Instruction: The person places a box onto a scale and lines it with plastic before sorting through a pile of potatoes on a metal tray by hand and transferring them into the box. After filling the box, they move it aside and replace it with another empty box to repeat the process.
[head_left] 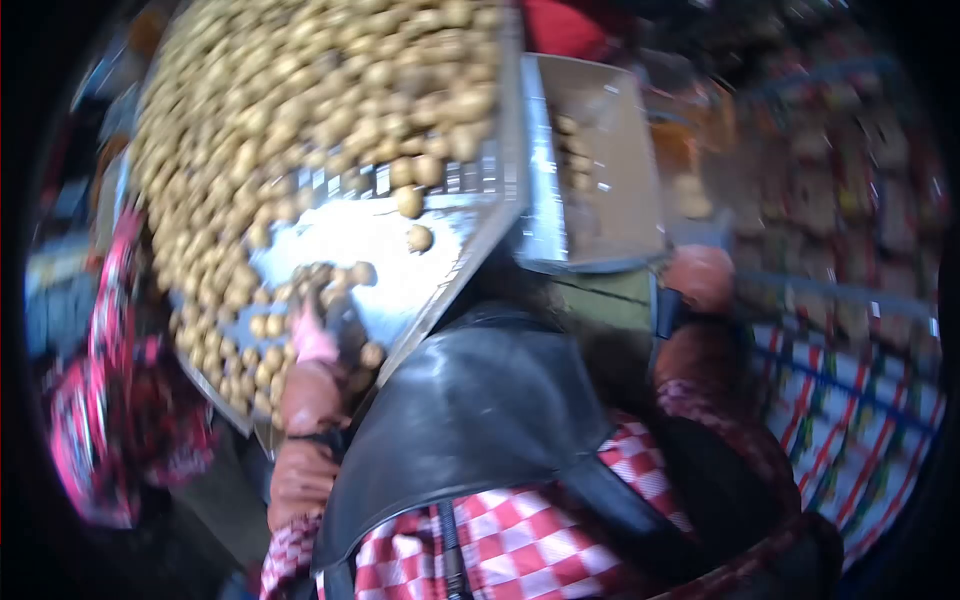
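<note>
A large heap of round, yellow-brown potatoes (320, 90) fills most of a metal sorting table (360, 235). My left hand (315, 335), in a pink glove, lies among the potatoes near the table's front edge. Its blurred fingers point forward and look stretched out, touching the potatoes around them. At the right, my right hand (700, 275) is by the near right corner of a cardboard box (615, 170) lined with clear plastic. Motion blur hides its fingers, so what it holds, if anything, does not show. Several potatoes (574, 155) lie along the box's left side.
Another person's pink-patterned sleeve (110, 310) reaches to the table's left edge. Stacked crates or boxes (840, 180) blur at the right, above a red-and-white striped surface (850, 430). My black apron (470, 400) is close against the table's slanted metal rim (455, 285).
</note>
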